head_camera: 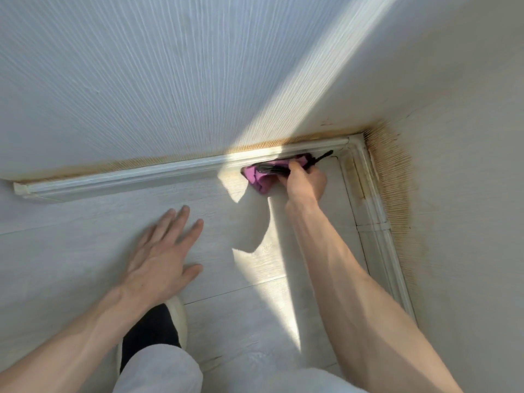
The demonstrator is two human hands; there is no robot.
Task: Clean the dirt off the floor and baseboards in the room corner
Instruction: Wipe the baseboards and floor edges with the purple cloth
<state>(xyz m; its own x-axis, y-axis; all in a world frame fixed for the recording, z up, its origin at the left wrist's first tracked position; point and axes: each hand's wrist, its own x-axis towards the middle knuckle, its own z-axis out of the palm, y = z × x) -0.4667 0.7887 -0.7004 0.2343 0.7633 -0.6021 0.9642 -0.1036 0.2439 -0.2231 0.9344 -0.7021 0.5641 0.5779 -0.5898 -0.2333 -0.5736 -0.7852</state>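
Note:
My right hand (304, 182) grips a pink cloth (259, 180) together with a black tool (273, 172), whose thin black end (323, 156) sticks out toward the corner. The cloth is pressed where the pale floor (241, 222) meets the back white baseboard (127, 177). My left hand (163, 251) is spread flat, fingers straight, over the floor to the left, holding nothing. The right baseboard (377, 214) carries yellowish grime near the corner (355, 143).
Brown stains line the textured wall (170, 80) just above both baseboards, darkest at the right wall (397, 188). A strip of sunlight crosses the wall and floor. My foot in a black sock and white slipper (158, 330) stands near the bottom, below my left hand.

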